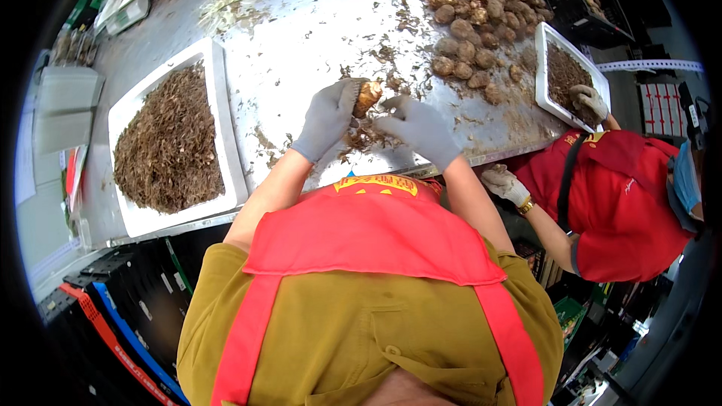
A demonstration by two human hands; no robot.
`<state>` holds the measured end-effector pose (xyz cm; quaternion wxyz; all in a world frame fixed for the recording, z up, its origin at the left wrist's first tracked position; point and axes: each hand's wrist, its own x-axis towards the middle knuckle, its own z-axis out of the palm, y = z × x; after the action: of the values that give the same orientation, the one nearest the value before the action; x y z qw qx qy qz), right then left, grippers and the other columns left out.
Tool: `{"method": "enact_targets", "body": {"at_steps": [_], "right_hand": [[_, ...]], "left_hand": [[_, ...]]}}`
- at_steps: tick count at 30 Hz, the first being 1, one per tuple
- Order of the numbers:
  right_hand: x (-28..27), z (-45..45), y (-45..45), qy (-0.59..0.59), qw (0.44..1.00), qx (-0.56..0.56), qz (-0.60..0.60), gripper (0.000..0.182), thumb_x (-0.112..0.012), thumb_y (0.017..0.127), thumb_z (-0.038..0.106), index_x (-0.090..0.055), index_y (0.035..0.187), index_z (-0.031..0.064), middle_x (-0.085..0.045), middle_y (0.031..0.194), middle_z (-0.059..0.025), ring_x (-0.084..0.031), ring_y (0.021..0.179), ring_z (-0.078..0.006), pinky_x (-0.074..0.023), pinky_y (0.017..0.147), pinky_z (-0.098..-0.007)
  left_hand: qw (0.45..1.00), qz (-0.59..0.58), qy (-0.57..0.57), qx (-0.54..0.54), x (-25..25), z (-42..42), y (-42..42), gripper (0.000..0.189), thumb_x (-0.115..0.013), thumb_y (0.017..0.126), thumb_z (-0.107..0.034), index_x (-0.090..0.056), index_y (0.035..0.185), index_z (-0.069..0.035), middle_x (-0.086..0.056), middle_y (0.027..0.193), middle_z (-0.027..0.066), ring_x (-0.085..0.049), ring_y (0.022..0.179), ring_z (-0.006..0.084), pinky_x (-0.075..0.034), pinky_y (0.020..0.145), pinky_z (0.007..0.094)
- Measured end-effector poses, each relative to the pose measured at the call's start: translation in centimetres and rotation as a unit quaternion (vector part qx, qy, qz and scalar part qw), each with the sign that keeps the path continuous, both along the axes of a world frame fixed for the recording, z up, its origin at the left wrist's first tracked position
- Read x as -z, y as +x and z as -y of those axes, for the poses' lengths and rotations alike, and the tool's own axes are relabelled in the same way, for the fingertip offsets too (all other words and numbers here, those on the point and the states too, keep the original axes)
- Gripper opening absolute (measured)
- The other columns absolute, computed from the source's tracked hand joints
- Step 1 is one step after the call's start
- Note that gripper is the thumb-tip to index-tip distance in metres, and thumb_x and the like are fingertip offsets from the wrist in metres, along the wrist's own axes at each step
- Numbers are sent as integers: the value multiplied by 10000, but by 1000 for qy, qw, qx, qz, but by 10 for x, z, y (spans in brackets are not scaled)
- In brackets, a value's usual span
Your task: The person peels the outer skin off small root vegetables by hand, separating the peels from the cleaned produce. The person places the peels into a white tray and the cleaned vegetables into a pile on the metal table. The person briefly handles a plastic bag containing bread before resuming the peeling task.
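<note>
My left hand [330, 118], in a grey glove, holds a brown taro corm [368, 98] with a pale, partly bared end. Just right of the corm is my right hand [420, 127], also gloved in grey, its fingers curled and slightly apart; I see nothing held in it. Brown fibrous scraps [364, 138] lie on the metal table [299, 62] below and between both hands. Beyond my right hand, a large heap of hairy brown corms [479, 5] spreads across the table.
At my left stands a white foam box [232, 141] filled with brown fibres. A co-worker in a red apron [615, 197] stands at the right, one gloved hand over another white foam box [542, 62]. A black crate [606, 25] holds corms at the upper right. Plastic crates [130, 316] stand below the table.
</note>
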<state>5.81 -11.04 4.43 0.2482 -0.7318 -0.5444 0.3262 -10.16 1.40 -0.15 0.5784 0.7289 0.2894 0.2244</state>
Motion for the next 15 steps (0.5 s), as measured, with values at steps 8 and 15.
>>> {"method": "enact_targets", "body": {"at_steps": [8, 15], "right_hand": [[20, -5, -11, 141, 938, 172, -265, 328, -602, 931, 211, -629, 1165, -17, -677, 1038, -115, -647, 927, -188, -505, 792, -270], [26, 1, 14, 172, 848, 193, -463, 278, -528, 983, 173, -509, 1191, -10, -644, 1060, -118, -631, 942, -160, -520, 804, -270]], "left_hand": [[995, -62, 52, -60, -13, 9, 8, 342, -473, 977, -311, -638, 948, -13, -639, 787, 200, -631, 748, 340, -487, 709, 424], [982, -188, 0, 0, -50, -1, -5, 467, -571, 890, -439, -627, 1026, 4, -654, 907, 199, -634, 873, 373, -490, 784, 423]]}}
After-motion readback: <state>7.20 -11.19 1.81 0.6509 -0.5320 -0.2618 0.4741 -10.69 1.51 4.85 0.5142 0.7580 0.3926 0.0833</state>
